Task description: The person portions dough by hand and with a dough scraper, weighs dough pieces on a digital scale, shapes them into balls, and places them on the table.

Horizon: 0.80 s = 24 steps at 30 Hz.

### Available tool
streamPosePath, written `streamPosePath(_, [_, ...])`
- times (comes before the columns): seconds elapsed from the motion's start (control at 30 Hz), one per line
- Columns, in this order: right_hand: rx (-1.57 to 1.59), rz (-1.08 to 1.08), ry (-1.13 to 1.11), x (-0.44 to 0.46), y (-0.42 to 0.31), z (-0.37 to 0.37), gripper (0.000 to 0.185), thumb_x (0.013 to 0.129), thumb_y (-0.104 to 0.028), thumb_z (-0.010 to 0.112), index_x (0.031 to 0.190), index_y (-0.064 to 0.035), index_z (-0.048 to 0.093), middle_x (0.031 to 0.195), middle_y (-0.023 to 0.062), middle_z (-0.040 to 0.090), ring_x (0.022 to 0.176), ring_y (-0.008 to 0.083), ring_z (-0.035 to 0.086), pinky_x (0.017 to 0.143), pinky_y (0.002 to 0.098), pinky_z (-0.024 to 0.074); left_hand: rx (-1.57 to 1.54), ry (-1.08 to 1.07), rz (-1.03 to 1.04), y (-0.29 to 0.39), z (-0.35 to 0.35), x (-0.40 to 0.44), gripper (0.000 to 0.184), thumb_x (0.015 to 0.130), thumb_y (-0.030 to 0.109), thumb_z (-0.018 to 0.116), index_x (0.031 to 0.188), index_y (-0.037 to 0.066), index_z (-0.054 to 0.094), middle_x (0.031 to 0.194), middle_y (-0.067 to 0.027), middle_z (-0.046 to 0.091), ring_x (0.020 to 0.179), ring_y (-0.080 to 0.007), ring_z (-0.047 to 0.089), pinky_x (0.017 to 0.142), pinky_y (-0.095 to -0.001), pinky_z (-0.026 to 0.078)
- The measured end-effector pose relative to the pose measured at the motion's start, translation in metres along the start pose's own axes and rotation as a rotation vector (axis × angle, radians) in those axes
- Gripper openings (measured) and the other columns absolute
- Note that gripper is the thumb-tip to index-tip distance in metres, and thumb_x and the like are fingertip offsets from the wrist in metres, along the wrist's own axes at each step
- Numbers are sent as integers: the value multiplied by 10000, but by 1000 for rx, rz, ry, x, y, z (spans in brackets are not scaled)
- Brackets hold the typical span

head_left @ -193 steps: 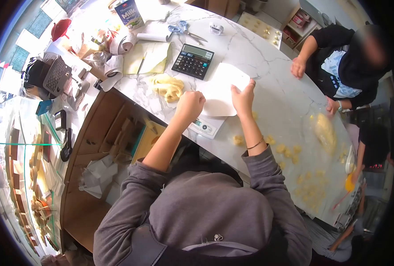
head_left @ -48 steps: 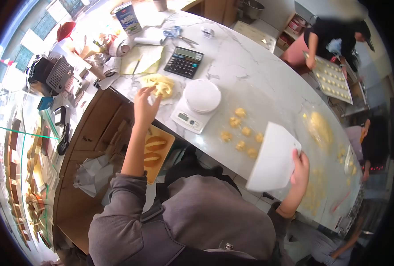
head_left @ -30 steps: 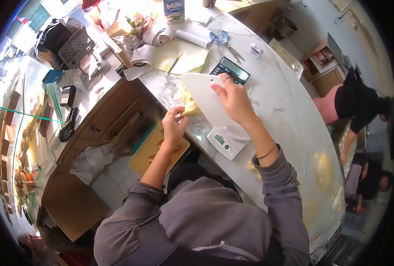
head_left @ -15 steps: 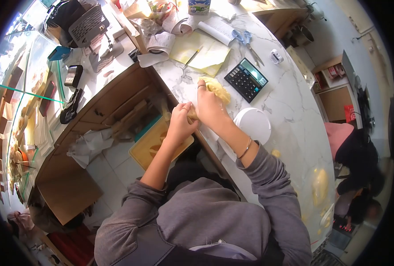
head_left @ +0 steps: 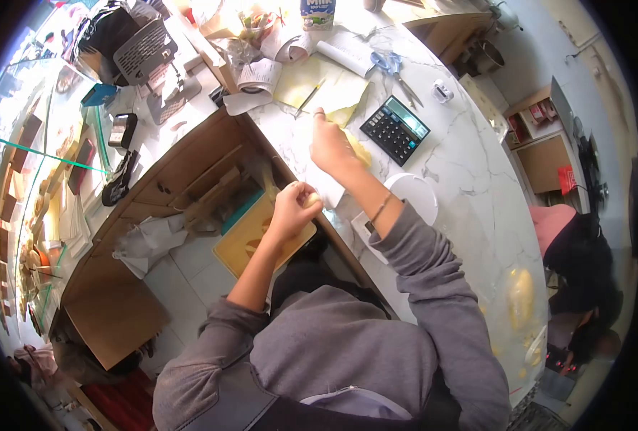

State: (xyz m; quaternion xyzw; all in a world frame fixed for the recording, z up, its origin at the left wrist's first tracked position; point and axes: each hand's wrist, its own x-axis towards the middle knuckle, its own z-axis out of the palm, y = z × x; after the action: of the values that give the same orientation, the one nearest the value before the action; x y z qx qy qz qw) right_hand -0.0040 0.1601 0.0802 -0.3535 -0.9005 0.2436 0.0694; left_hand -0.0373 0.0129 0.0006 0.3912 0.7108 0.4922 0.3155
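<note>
My left hand (head_left: pixel 290 212) is closed around a small pale yellow piece of dough (head_left: pixel 312 200) at the counter's near edge. My right hand (head_left: pixel 333 149) is farther forward over the marble counter, beside a larger yellow dough mass (head_left: pixel 360 149) that it partly covers. The back of this hand faces me and hides most of its fingers, so its grip does not show. Under the right forearm are a round white lid or tub (head_left: pixel 414 195) and part of a white device, perhaps a scale (head_left: pixel 366 231).
A calculator (head_left: pixel 395 130), scissors (head_left: pixel 398 75), a pen (head_left: pixel 309 98) on yellow paper (head_left: pixel 340 86) and a milk carton (head_left: pixel 317 14) stand or lie farther back. Wrapped yellow dough (head_left: pixel 520 298) lies at right. Below the counter's left edge is a yellow tray (head_left: pixel 233 248).
My hands, close together before, have moved apart. The right has gone forward over the dough mass; the left has stayed near the edge, its small dough piece now plainer to see.
</note>
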Motion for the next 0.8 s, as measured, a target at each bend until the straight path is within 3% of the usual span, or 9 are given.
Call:
streamPosePath(0.13, [175,18,241,-33,30,-50,731,690,-147,715,1275,66,331,969,269,587,910,359,599,788,372,489,-255,26,-21,21,-3,-13,218,702,102,713,887,18,631,741,-41,563,626,-120,518,613,-248,443])
streamPosePath(0.23, [392,-14,503,-74,66,-123,639,709,-100,711,1222,48,360,953,233,605,875,325,620,769,373,496,-42,20,254,60,15,-3,304,713,114,732,961,2,598,823,-52,629,704,-103,561,653,-232,463])
streamPosePath(0.3, [281,45,622,-117,79,-174,595,733,-78,699,1213,44,370,1015,184,580,910,245,591,805,331,476,-97,-80,323,96,40,3,330,648,110,776,912,10,605,1006,-66,601,784,-152,570,678,-279,469])
streamPosePath(0.33, [291,67,679,-138,90,-188,568,743,-67,689,1205,38,377,1041,164,560,934,222,568,825,319,460,-79,-111,414,107,58,8,310,639,82,758,876,26,566,926,-78,617,807,-262,602,698,-333,480])
streamPosePath(0.37, [300,91,735,-159,99,-199,541,753,-56,678,1198,33,384,1067,144,541,959,199,544,845,307,443,-156,-140,490,112,81,15,260,636,87,739,816,50,555,922,-83,603,833,-275,576,726,-348,459])
streamPosePath(0.5, [278,279,781,-226,104,-217,476,761,-44,669,1155,12,408,1066,112,518,975,169,509,866,285,409,504,-226,821,93,152,40,222,671,195,655,874,105,640,983,-27,583,997,-214,476,811,-390,359])
streamPosePath(0.6, [380,362,772,-260,113,-206,463,765,-40,663,1150,5,410,1073,104,515,983,161,502,869,282,404,577,-371,753,87,156,42,320,686,229,666,992,140,644,1062,-20,573,1047,-231,465,839,-411,355])
streamPosePath(0.73, [419,439,778,-287,126,-195,453,769,-26,652,1152,1,410,1080,92,514,989,156,496,878,280,396,226,-307,754,96,119,35,453,664,251,667,1090,112,606,1153,-59,526,1107,-259,443,897,-398,329])
streamPosePath(0.8, [444,465,783,-296,130,-194,459,774,-24,645,1167,2,408,1099,94,507,1009,159,488,892,283,388,146,-105,719,87,93,37,430,660,172,672,1074,83,595,1125,-78,536,1059,-279,481,887,-398,356])
